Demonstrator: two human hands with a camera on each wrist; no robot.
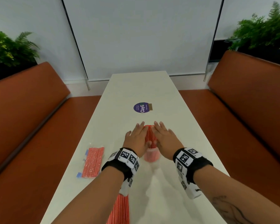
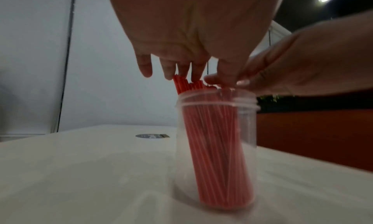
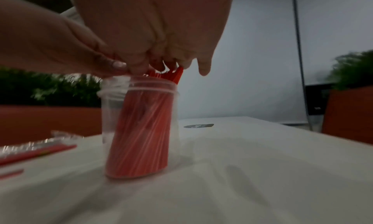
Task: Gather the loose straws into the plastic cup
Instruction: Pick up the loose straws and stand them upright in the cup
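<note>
At the near edge of the white table [image 1: 176, 97], under the person's left forearm, a sheet of red straws [image 1: 120, 209] lies flat, not yet gathered as far as I can see. A little farther and to the left sits a clear plastic packet of red straws [image 1: 92, 161]; whether those count as loose I cannot tell, but they are outside the cup too.

Next comes the plastic cup [image 2: 217, 147], standing upright on the table near the middle. It holds a thick bundle of straws [image 2: 218, 155] that leans slightly inside it, with the tips poking just above the rim. So a good share of the job looks done.

Over the cup both hands meet. The left hand [image 1: 137, 139] and the right hand [image 1: 166, 138] have their fingers stretched out flat, pressing against the straw tops from either side rather than curling round them. From the wrist views the fingertips [image 2: 196, 75] touch the straw ends, and the thumbs sit close to the rim. I'd judge they are tamping and squaring the bundle down into the cup.

Farther along the table is a round purple sticker [image 1: 141, 107], well apart from the work.

What remains, in my estimate, is settling this bundle and then collecting the straws still lying near the table's front edge.
</note>
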